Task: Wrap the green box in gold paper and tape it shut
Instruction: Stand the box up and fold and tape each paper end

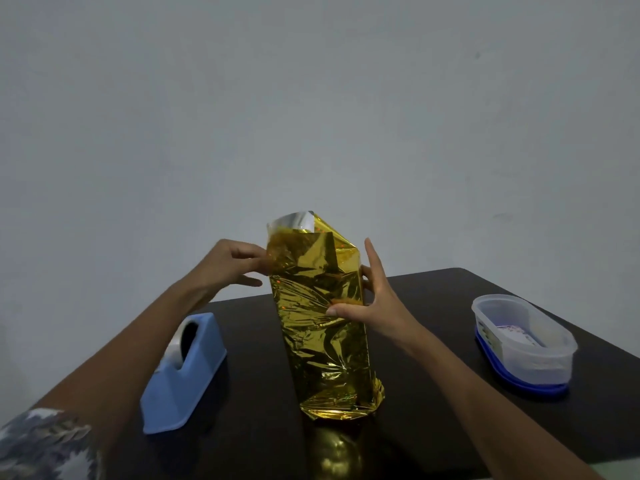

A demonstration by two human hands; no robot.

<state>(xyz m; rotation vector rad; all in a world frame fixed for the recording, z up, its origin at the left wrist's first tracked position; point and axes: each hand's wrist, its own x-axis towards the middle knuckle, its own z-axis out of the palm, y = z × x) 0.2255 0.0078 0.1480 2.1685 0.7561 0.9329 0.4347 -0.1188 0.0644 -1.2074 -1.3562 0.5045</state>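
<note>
Gold paper (pixel 322 323) stands upright, centre frame, on a dark table (pixel 433 341); box hidden inside. Silver underside shows at the open top. Left hand (pixel 228 263), left of the top, pinches the paper's upper edge. Right hand (pixel 377 306) clasps the right side midway: thumb across the front, fingers at the side, forefinger straight up. Blue tape dispenser (pixel 187 382) lower left. Clear tub (pixel 523 341) far right.
</note>
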